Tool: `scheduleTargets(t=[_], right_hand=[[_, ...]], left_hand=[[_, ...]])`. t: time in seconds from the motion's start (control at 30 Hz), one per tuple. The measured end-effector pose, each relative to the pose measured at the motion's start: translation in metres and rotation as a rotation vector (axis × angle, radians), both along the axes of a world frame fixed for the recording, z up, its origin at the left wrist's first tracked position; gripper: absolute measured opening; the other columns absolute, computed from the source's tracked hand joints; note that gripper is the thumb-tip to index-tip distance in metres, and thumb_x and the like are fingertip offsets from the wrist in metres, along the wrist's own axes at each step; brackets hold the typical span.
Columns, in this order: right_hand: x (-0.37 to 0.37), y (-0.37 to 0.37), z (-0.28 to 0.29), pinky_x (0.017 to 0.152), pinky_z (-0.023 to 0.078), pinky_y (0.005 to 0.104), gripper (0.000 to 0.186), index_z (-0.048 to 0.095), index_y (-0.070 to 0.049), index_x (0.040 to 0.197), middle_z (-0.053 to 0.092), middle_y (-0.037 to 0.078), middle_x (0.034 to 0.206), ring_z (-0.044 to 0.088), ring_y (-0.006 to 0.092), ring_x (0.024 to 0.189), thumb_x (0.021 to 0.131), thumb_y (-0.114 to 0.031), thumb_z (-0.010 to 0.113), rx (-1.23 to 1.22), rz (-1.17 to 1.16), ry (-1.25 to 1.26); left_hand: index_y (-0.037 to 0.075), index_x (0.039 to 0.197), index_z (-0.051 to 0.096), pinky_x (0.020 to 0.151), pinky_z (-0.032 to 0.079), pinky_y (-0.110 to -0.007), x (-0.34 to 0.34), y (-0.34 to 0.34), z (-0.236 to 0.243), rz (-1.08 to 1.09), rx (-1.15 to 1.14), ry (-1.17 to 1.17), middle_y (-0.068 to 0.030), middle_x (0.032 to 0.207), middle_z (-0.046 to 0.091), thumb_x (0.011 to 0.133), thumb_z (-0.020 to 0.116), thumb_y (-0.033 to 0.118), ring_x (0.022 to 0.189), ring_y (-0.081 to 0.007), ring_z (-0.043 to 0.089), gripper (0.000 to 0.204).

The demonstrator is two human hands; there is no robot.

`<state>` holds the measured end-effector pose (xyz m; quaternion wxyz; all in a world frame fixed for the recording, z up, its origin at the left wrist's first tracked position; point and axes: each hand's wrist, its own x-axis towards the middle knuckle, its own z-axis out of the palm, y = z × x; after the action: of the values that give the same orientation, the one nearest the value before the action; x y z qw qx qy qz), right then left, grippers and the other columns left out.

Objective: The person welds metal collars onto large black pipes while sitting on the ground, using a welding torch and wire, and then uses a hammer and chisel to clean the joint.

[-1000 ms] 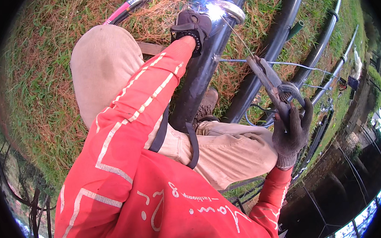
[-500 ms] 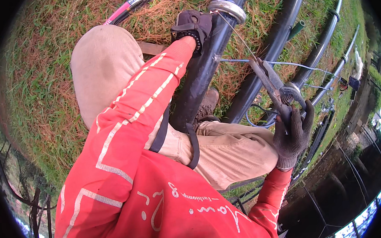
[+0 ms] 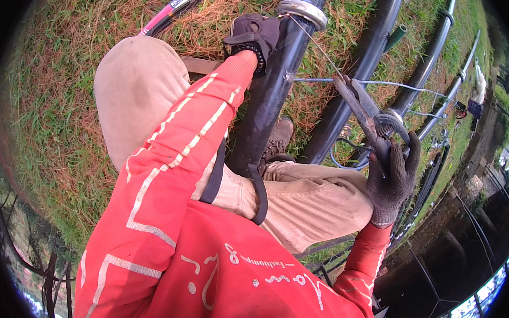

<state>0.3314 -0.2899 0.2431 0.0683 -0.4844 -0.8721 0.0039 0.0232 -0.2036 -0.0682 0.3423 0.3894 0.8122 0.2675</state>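
Over the grass (image 3: 60, 130), the gloved left hand (image 3: 251, 35) is gripping the black pipe (image 3: 274, 93) beside its metal band (image 3: 302, 11), while the right hand (image 3: 391, 181) is clamping pliers (image 3: 363, 112) on the wire (image 3: 317, 41); tying looks unfinished, the wire seemingly not yet tightened.

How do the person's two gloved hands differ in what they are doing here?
The left hand is stretched far forward and rests on the thick black pipe beside a metal clamp ring; the right hand is raised near the body and grips pliers. The left hand carries no tool; the right hand's pliers meet a thin wire. Both wear dark work gloves.
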Motion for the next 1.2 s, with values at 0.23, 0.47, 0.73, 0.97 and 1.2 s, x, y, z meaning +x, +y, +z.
scheduleTargets(t=[0.23,0.47,0.73,0.97,1.2], right_hand=[[-0.002,0.0,0.001,0.082,0.065,0.0397,0.057,0.072,-0.008,0.138,0.054,0.029,0.159,0.078,0.0353,0.105,0.083,-0.004,0.087,-0.008,-0.016,0.005],[-0.001,0.0,-0.001,0.081,0.066,0.0397,0.059,0.072,-0.008,0.14,0.053,0.028,0.161,0.079,0.0352,0.107,0.082,-0.002,0.086,-0.023,-0.021,0.02],[-0.01,0.005,-0.002,0.082,0.066,0.0399,0.059,0.072,-0.008,0.14,0.054,0.027,0.16,0.078,0.0353,0.105,0.083,-0.004,0.087,-0.033,-0.008,0.029],[-0.01,0.008,-0.002,0.083,0.066,0.0407,0.06,0.072,-0.01,0.14,0.054,0.027,0.16,0.078,0.0356,0.107,0.083,-0.006,0.088,-0.025,0.002,0.017],[-0.01,0.006,-0.002,0.083,0.067,0.0396,0.059,0.072,-0.009,0.14,0.054,0.027,0.16,0.078,0.0351,0.108,0.083,-0.005,0.088,-0.045,-0.023,-0.009]], left_hand=[[0.005,0.105,0.079,0.078,0.059,-0.05,0.0,-0.001,-0.001,-0.026,-0.016,0.018,-0.0235,0.096,0.078,0.095,0.066,0.046,0.088,-0.0372,0.078,0.043],[0.007,0.108,0.079,0.078,0.059,-0.051,0.004,0.004,-0.003,-0.047,-0.015,0.029,-0.0234,0.097,0.078,0.096,0.067,0.048,0.089,-0.0369,0.078,0.045],[0.008,0.112,0.079,0.078,0.059,-0.051,-0.003,0.011,-0.006,-0.155,-0.022,0.125,-0.0233,0.097,0.079,0.096,0.068,0.05,0.089,-0.0366,0.078,0.046],[0.007,0.106,0.078,0.079,0.058,-0.048,-0.001,0.009,0.03,0.048,-0.066,-0.248,-0.0237,0.097,0.077,0.094,0.066,0.047,0.087,-0.0344,0.077,0.043],[0.003,0.084,0.071,0.069,0.052,-0.04,0.006,0.009,0.009,0.23,-0.013,-0.35,-0.0145,0.079,0.07,0.092,0.069,0.033,0.069,-0.02,0.065,0.031]])
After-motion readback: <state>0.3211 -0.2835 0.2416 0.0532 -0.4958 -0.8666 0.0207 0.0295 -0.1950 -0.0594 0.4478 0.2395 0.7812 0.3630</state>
